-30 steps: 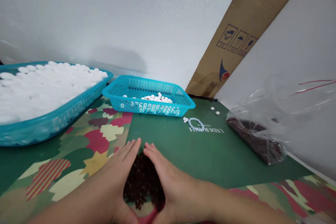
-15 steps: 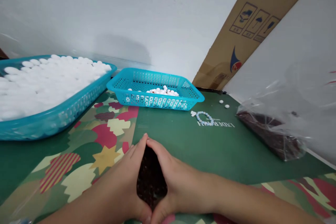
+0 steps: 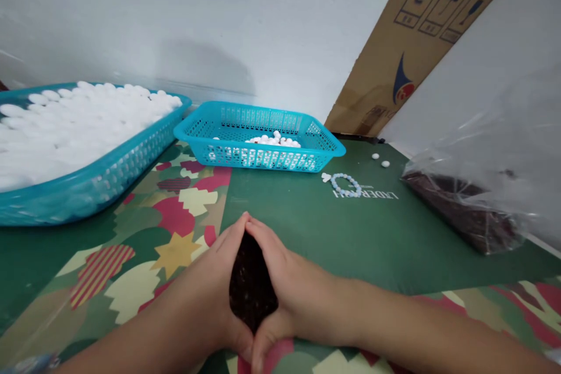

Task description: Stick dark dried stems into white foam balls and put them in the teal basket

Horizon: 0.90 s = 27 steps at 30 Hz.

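Note:
A dark brown, shiny, lumpy mass [image 3: 253, 286] sits between my hands at the bottom middle of the view. My left hand [image 3: 219, 283] curves round its left side and my right hand [image 3: 287, 286] round its right. Their fingertips meet at the far end and the thumbs touch at the near end, framing the mass in a ring. The palms hide its sides and underside. Beyond the fingers, a pale blue bead bracelet [image 3: 346, 185] with a small white charm lies on the green printed surface [image 3: 359, 239].
On the left stands a blue basket [image 3: 100, 193] heaped with white oval pieces. A smaller blue basket [image 3: 263, 162] holds several white balls. Two white balls [image 3: 380, 160] lie to its right, near a clear bag [image 3: 464, 204] of dark brown stuff. A cardboard strip [image 3: 394, 64] leans behind.
The view has tilted down slightly, so the baskets, bracelet and bag sit higher in the picture. Both hands still close round the dark mass, with the visible opening between them slightly smaller.

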Each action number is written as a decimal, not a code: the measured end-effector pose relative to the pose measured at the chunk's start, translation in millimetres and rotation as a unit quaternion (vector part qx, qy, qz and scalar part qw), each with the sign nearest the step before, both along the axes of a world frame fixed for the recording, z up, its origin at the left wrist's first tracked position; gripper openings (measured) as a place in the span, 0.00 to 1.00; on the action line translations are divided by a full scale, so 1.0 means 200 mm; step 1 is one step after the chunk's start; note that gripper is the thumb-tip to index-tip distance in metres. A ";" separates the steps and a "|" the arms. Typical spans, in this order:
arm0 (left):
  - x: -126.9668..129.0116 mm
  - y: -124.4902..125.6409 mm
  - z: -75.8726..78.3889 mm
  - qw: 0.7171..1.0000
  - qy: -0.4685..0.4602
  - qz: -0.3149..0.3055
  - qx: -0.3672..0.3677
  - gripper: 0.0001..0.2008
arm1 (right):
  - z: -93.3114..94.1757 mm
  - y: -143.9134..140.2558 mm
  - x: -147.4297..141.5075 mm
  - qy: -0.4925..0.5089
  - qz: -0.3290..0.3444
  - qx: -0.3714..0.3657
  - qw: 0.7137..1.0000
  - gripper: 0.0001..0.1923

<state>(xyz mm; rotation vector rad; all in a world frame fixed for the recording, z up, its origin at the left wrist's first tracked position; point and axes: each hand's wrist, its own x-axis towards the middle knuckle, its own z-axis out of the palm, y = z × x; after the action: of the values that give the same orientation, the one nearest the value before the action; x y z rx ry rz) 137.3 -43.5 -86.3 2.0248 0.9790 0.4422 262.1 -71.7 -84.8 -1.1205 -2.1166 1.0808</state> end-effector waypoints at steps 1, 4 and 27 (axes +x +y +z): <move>0.00 0.00 0.00 1.000 -0.004 -0.004 -0.003 0.46 | 0.00 0.00 0.00 0.002 -0.001 0.002 1.000 0.56; -0.01 0.01 -0.02 1.000 -0.014 0.003 -0.004 0.49 | -0.01 0.00 0.00 0.013 -0.008 0.011 1.000 0.56; -0.04 0.03 -0.04 0.999 -0.034 0.037 0.009 0.48 | 0.00 0.01 0.01 -0.018 -0.031 0.032 0.999 0.52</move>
<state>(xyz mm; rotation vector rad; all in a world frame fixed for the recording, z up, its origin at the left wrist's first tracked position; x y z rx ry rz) 129.0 -37.5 -93.7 1.9820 1.0152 0.5579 264.1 -70.5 -83.8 -1.1737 -2.1148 0.9645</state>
